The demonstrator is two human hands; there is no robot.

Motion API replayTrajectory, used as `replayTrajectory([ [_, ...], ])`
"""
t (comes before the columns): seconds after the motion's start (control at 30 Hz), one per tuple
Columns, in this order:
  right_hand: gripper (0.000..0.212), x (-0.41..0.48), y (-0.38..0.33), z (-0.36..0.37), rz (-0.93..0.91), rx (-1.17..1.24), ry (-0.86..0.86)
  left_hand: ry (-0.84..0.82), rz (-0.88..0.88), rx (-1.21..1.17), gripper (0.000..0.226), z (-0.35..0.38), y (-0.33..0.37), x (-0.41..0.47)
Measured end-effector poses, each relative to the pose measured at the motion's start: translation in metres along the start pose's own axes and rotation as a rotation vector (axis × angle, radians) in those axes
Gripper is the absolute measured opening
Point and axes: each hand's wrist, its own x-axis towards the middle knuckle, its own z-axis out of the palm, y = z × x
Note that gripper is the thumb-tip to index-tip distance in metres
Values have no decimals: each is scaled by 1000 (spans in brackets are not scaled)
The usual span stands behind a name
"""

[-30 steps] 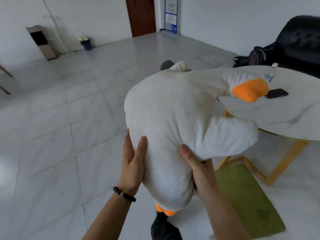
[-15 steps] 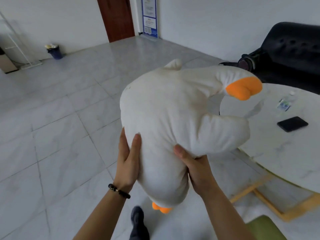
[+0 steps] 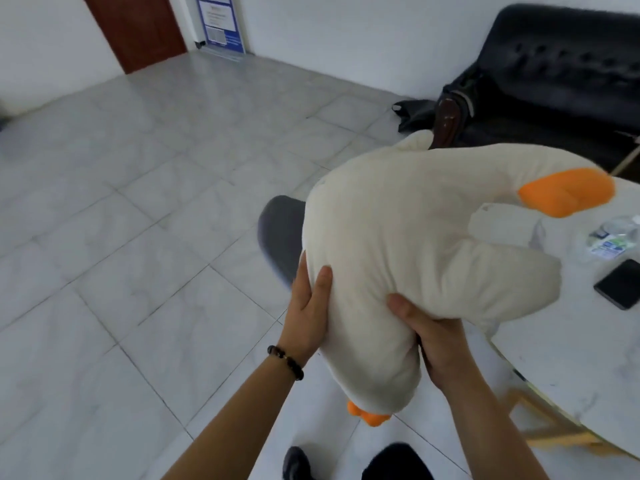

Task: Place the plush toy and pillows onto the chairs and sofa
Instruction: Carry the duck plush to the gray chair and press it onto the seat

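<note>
You have one view only: the camera worn on your head, facing forward and tilted down over your forearms (image 3: 242, 410). It sits close to the work, so the white goose-shaped plush toy (image 3: 415, 254) fills the centre right. The wide lens takes in the grey marble-tile floor (image 3: 121, 254) to the left, the round white marble tabletop (image 3: 571, 358) at the right edge, and the black tufted leather sofa (image 3: 561, 74) far at the upper right.
</note>
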Motion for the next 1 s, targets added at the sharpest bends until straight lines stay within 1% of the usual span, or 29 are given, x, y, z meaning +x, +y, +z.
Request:
replayTrajectory([
  [0.03,100,18,1,-3,4,-15,26,-16,-18,20,40,8,-2,20],
  [0.13,87,75,10,-12,10,-82,70,21,-99,85,45,34,-16,76],
  [0.23,74,135,17,-22,86,-143,13,48,-215,104,49,60,-31,126],
  [0.33,80,195,25,-30,128,-184,-57,75,-220,115,45,79,-49,173],
  [0.4,76,228,33,-30,153,-197,-91,81,-262,105,45,83,-65,198],
  [0.47,68,263,49,-27,204,-218,-124,73,-348,81,52,87,-78,225],
  [0.5,68,276,58,-24,217,-235,-136,63,-392,68,58,86,-87,237],
  [0.53,73,288,71,-20,229,-259,-138,56,-434,67,63,85,-95,250],
  [0.57,82,298,83,-16,236,-280,-139,62,-482,65,65,84,-106,263],
  [0.63,102,314,111,-5,245,-341,-128,66,-555,21,55,81,-137,285],
  [0.67,104,321,124,1,231,-383,-128,76,-589,-30,50,79,-156,294],
  [0.73,104,335,160,14,98,-537,-152,88,-642,-106,49,75,-196,311],
  [0.8,111,350,212,25,-17,-692,-203,179,-718,-173,54,71,-237,322],
  [0.83,112,356,241,28,-35,-749,-244,240,-756,-204,61,65,-255,324],
  [0.87,111,361,272,30,-32,-794,-300,280,-799,-246,73,56,-283,327],
  [0.9,110,366,300,32,-17,-834,-381,306,-850,-244,87,46,-316,324],
  [0.93,108,369,326,35,7,-878,-478,309,-910,-233,95,41,-335,327],
  [0.97,106,369,348,39,29,-927,-569,282,-969,-222,90,36,-351,324],
  [1.0,103,368,366,43,35,-969,-638,129,-981,-192,67,31,-349,322],
])
